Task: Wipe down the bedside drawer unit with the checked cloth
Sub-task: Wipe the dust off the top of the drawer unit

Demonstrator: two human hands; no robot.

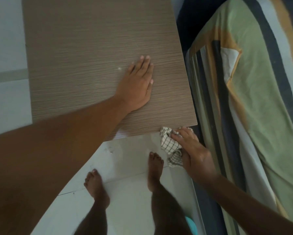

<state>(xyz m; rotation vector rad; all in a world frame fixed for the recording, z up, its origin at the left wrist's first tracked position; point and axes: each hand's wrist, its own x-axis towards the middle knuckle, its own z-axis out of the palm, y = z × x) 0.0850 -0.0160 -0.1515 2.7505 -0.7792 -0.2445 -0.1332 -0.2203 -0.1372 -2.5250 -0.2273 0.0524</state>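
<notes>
1. Checked cloth (172, 146): a crumpled cream rag with a dark grid pattern, bunched against the near right corner of the drawer unit, just under the edge of its top.
2. Right hand (192, 153) grasps that cloth, fingers curled over the wad and pressing it to the unit's front corner; the forearm comes in from the lower right.
3. Bare feet (154, 170) stand on a pale tiled floor (125, 158) directly before the unit, toes near its base. A small turquoise object shows at the bottom edge, too cut off to identify.
4. Left hand (137, 83) lies flat and released on the unit's top, palm down, fingers together and extended, holding nothing; its forearm crosses the near left of the view and hides part of the front edge.
5. Drawer unit (91, 48): only the top panel is visible, a flat rectangular board in brown wood-grain laminate with fine horizontal lines and a small pale speck near the fingers. Drawers themselves are out of sight, so their contents cannot be told.
6. Bed (252, 99) runs close along the right side of the unit, covered in soft fabric striped green, mustard, dark grey and white.
</notes>
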